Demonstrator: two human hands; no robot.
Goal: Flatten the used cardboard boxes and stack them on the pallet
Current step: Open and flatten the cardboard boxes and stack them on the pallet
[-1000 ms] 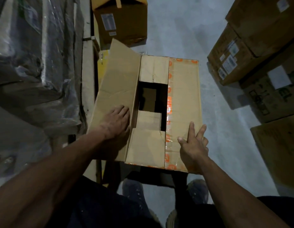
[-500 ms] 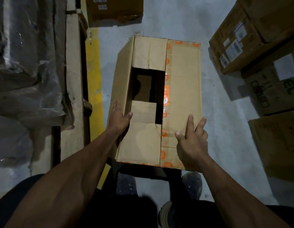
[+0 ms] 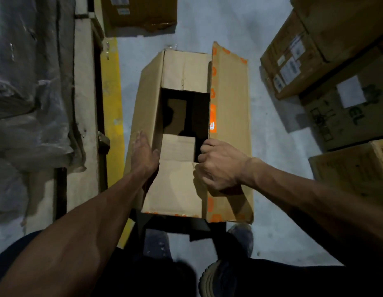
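Observation:
A tall brown cardboard box (image 3: 182, 69) stands on the grey floor in front of me, its top partly open with a dark gap between the short flaps. Its long right flap (image 3: 229, 125), edged with orange tape, lifts up from the top. My right hand (image 3: 218, 166) grips the inner edge of that flap, fingers curled around it. My left hand (image 3: 145, 153) lies flat against the box's left side near the top edge, fingers straight. My shoes show below the box.
A wooden pallet (image 3: 83, 103) with plastic-wrapped goods (image 3: 30, 82) runs along the left, beside a yellow floor line (image 3: 111, 93). Another box (image 3: 141, 13) sits at the top. Several stacked boxes (image 3: 327, 52) crowd the right side.
The left flap was folded down against the box's side and my left hand went with it. My right hand moved from resting flat on the right flap to gripping its edge and lifting it.

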